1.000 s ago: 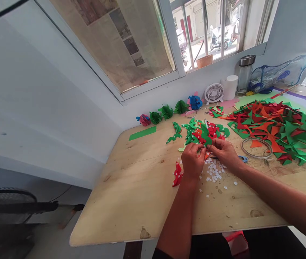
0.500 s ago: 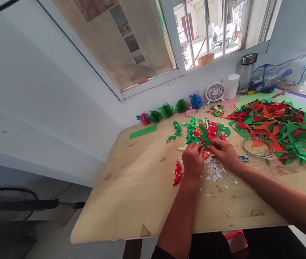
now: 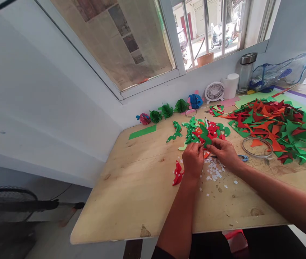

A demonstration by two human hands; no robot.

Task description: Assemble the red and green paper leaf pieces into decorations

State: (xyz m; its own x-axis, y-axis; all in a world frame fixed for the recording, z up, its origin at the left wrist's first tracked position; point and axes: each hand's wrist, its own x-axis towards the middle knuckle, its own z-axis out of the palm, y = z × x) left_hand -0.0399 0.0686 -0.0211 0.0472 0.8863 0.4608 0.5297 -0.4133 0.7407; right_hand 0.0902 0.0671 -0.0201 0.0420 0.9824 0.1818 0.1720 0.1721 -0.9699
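Observation:
Both hands meet over the wooden table [image 3: 126,194], fingertips close together. My right hand [image 3: 224,153] pinches a curved green paper cutout [image 3: 206,138] by its lower end. Closed right beside it, my left hand [image 3: 193,158] has its fingertips at the same spot; whether they grip the paper or a small piece at its edge is hidden. Just beyond lies a heap of green and red cutouts [image 3: 193,131] dotted with white squares. Small white paper squares [image 3: 214,171] are scattered below my right hand. A red cutout [image 3: 177,173] lies left of my left wrist, and blue-handled scissors [image 3: 243,158] are partly under my right hand.
Red, orange and green paper scraps [image 3: 274,126] pile up at the right, near a tape roll [image 3: 257,147]. Along the wall stand folded paper ornaments [image 3: 167,110], a small white fan [image 3: 214,92] and a glass bottle [image 3: 246,73]. A green strip [image 3: 142,132] lies at the back left.
The green cutout between my hands has tilted slightly, its upper tip a little lower and farther right. Both hands stay in nearly the same place.

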